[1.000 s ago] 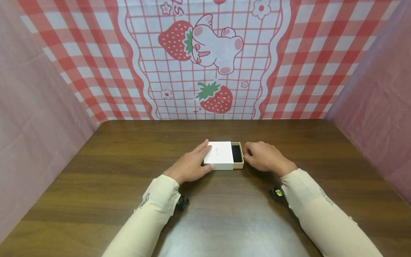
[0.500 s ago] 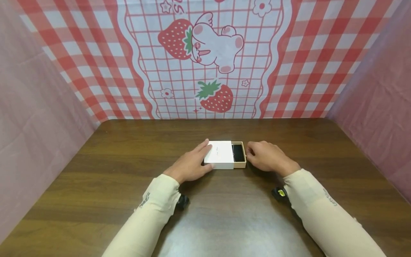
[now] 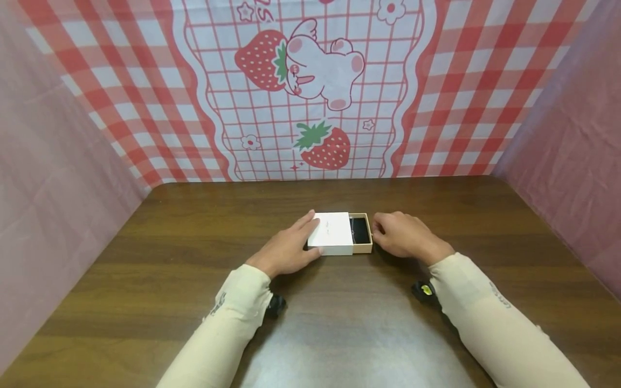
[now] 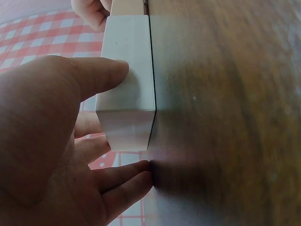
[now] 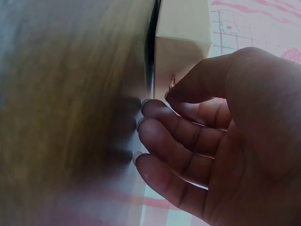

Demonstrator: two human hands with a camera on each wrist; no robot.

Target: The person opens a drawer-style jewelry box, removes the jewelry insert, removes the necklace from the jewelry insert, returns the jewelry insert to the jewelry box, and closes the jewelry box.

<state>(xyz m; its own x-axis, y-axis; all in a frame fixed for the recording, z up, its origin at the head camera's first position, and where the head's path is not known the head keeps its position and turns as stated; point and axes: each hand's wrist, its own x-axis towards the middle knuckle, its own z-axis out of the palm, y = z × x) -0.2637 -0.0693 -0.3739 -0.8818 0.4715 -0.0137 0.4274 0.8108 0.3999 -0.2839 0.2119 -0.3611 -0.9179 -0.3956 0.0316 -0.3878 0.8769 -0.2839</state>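
Left hand (image 3: 286, 249) gripped white box cover (image 3: 335, 240), its small print (image 3: 328, 228) unreadable; right hand (image 3: 406, 237) pinched pull tab (image 5: 172, 83) on drawer (image 3: 362, 249). Lettering (image 3: 499, 295) on sleeves (image 3: 466, 285) also illegible.

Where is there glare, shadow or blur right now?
Head view: pale glare on the near part of the wooden table; left wrist view: soft grey shadow on the white box cover by the left hand, table grain blurred; right wrist view: the right hand looks dim, with smudged shadows on the table beside its fingertips.
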